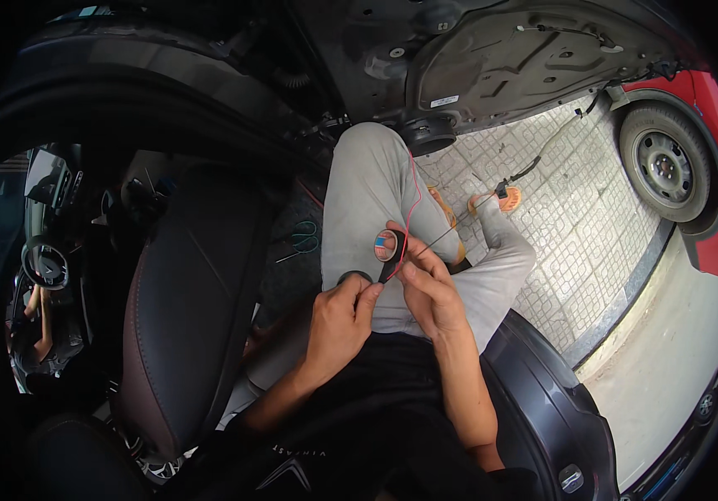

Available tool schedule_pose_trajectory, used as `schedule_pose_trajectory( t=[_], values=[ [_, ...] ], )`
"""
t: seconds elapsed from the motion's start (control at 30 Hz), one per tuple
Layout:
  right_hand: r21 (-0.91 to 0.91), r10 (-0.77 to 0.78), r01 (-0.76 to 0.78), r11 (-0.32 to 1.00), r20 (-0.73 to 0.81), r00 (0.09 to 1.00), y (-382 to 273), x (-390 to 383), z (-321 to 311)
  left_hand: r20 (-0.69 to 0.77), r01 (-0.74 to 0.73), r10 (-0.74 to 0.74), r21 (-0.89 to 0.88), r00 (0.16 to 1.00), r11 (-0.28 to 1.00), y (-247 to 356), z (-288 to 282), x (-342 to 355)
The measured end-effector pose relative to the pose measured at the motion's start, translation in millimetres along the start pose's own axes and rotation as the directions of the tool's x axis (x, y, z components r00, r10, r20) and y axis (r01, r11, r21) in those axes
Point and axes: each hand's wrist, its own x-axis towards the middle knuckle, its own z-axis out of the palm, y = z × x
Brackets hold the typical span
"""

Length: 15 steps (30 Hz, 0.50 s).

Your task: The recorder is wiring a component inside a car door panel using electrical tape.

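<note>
clearly, left hand [340, 321] pinching one tape strip [390, 271]; right hand [432, 301] curled around one black roll [382, 241], one red wire [419, 193].

Dk car flr [290, 209] w/ grn-hndl scissors [299, 245]

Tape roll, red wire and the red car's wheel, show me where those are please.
Tape roll [381, 244]: head view, inner wall of its core.
Red wire [419, 194]: head view, stretch over the trouser leg.
Red car's wheel [664, 167]: head view, hub.
</note>
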Motion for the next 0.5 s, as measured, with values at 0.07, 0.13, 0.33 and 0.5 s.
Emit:
schedule_pose_trajectory(
  t=[0.07, 0.13, 0.33, 0.5],
  values=[
    [0.195, 0.048, -0.036, 0.980, -0.053, 0.997, -5.8, -11.1, 8.4, 0.066, 0.088, -0.084, -0.059, 0.994, 0.994, 4.6, -5.2, -2.5],
    [0.137, 0.067, -0.059, 0.989, -0.057, 0.996, -10.2, -17.1, 0.6, 0.112, -0.038, 0.047, -0.086, 0.993, 0.996, 10.5, -9.1, 2.3],
    [-0.051, 0.071, -0.087, 0.995, -0.266, 0.961, -21.0, -20.9, 4.5, 0.252, -0.216, 0.188, 0.090, 0.949, 0.972, -4.3, -8.3, 13.2],
    [-0.217, -0.043, -0.046, 0.975, -0.390, 0.920, -12.9, -19.1, 23.0, 0.238, -0.271, 0.214, 0.243, 0.947, 0.931, 1.5, -2.8, 11.9]
  ],
)
